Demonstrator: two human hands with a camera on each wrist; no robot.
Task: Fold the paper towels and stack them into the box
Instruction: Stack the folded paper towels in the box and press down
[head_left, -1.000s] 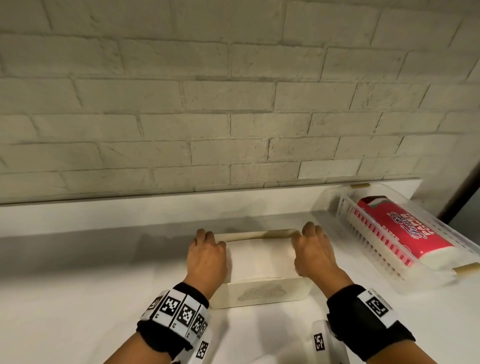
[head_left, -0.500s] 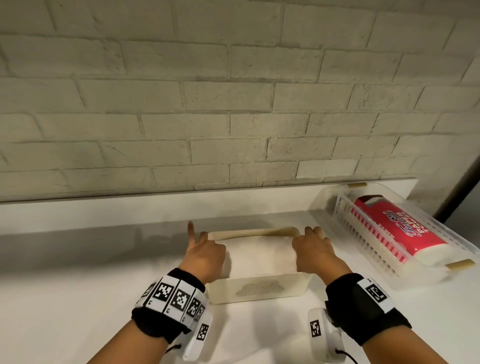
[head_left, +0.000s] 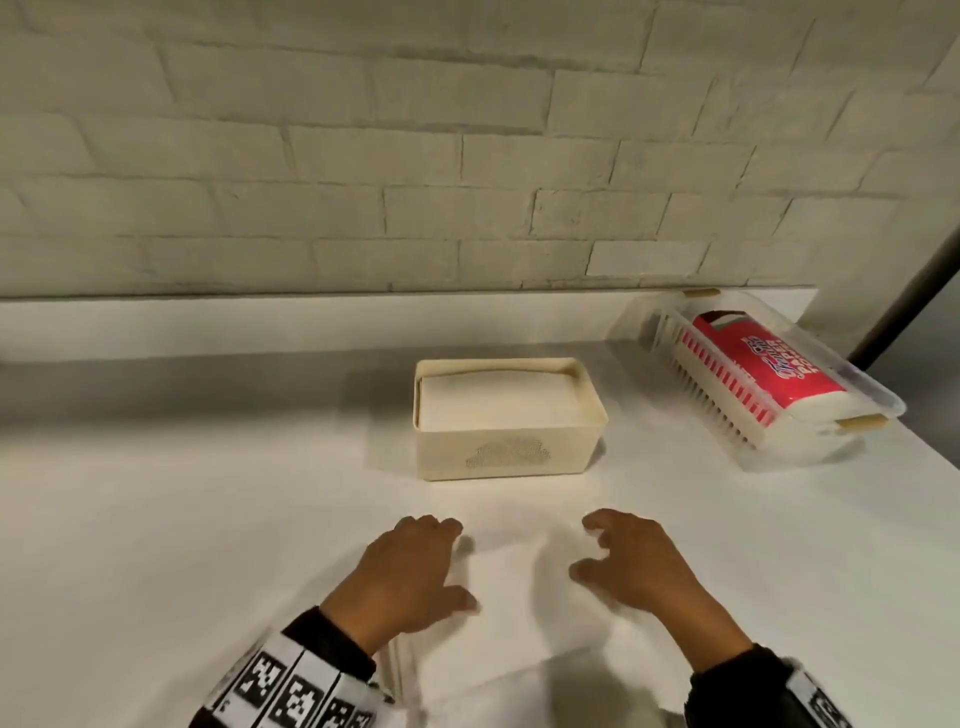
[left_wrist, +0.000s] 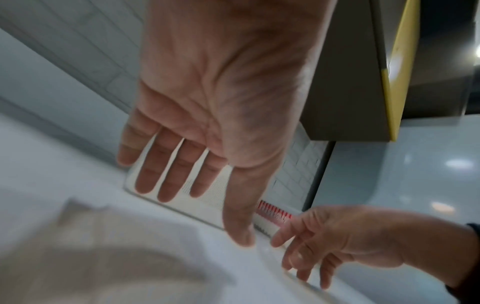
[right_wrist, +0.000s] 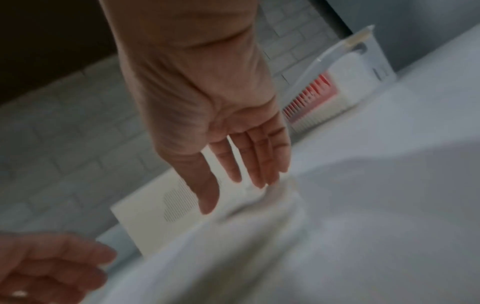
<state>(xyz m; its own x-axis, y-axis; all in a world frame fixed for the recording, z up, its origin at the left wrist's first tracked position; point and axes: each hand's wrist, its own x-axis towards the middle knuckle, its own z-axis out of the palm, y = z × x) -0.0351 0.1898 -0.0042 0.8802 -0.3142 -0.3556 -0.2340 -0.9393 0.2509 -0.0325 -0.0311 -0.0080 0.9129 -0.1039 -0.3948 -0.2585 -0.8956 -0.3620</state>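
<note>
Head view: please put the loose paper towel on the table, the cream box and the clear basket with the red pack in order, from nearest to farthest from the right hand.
From the right hand:
1. Loose paper towel: on the table just to its left, between both hands.
2. Cream box: farther back, slightly left, with folded towels inside.
3. Clear basket: far right corner by the wall, holding the red pack.

cream box (head_left: 506, 452): upright, mid-counter | folded white towels (head_left: 498, 402): stacked inside

Blurred paper towel (head_left: 519, 597) perhaps touches both hands; wrists cropped.
</note>
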